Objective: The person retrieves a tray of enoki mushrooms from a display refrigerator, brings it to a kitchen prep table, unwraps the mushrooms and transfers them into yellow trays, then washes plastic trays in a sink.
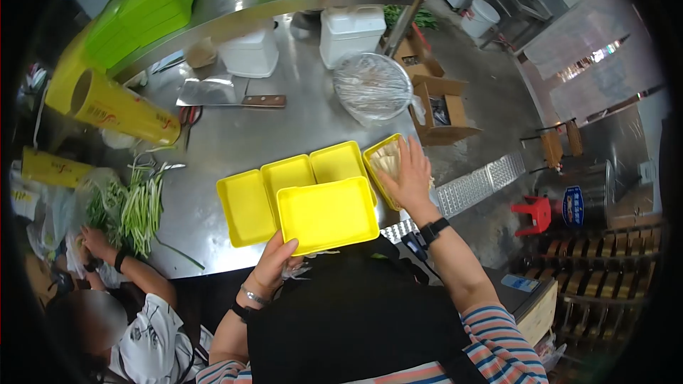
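Note:
My left hand (274,262) grips the near left corner of a yellow plastic tray (329,215), thumb on its rim. Nothing lies in this tray, which overlaps the near parts of other yellow trays on the steel table. Those are a left tray (245,208), a middle tray (288,171) and a right tray (337,161). My right hand (410,179) rests with fingers stretched out over a narrow yellow tray (371,165) at the table's right edge. Pale, strip-like food (385,158) fills that tray, partly hidden under my fingers.
A cleaver (228,96), scissors (189,117) and a plastic-covered bowl (373,89) lie beyond the trays. White lidded containers (352,34) stand under the shelf. At left, another person's hand (96,243) is by green onions (141,206). A red stool (533,215) stands right.

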A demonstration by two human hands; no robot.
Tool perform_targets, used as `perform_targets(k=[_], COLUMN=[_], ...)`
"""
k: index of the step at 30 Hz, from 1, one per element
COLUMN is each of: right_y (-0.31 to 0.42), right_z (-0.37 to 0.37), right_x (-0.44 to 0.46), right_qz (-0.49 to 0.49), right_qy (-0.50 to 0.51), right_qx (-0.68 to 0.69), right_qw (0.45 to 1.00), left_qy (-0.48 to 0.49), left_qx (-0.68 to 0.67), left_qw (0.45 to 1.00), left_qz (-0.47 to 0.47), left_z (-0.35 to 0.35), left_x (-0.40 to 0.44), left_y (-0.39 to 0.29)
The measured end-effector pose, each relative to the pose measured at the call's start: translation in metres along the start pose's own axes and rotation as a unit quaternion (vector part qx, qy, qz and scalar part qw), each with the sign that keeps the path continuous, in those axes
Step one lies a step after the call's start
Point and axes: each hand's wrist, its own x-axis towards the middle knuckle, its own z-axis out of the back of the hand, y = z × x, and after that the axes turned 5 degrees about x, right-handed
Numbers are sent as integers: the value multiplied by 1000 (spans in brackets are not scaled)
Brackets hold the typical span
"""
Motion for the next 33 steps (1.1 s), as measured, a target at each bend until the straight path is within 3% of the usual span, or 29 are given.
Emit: perform_targets(k=[1,4,8,10,12,14,18,20,21,22,24,29,33], right_y=[-9,-27,-3,4,2,13,4,1,-4,-2,9,30,33], right_z=[-8,-33,0,27,35,35,2,-24,-40,-51,-67,-67,-45], right_x=[-2,-1,-7,-16,-41,-63,-81,-78,-74,-68,-57,-59,-58], right_qz=[26,38,34,91,28,-96,-174,-297,-310,-313,-384,-426,-369], right_qy=[-68,1,-61,-93,90,211,262,299,304,300,299,197,182], right_qx=[-37,-35,-48,203,344,406,380,479,525,526,580,610,622], right_qw=[997,999,996,971,934,884,870,770,732,731,654,639,666], left_qy=[1,11,22,37,36,26,-79,-106,-113,-120,-120,-168,-162], left_qx=[-5,-24,-12,20,19,36,35,18,13,9,9,-27,-38], left_qw=[1000,1000,1000,999,999,997,996,994,993,992,992,984,985], left_qz=[-2,2,4,6,15,57,28,-12,-18,-25,-33,-48,-42], left_z=[-1,1,2,6,7,11,38,52,58,64,73,82,89], left_x=[0,2,-2,-4,-9,-16,-36,-47,-53,-56,-59,-61,-61], left_y=[-1,4,3,3,2,2,1,-8,-11,-15,-18,-15,-10])
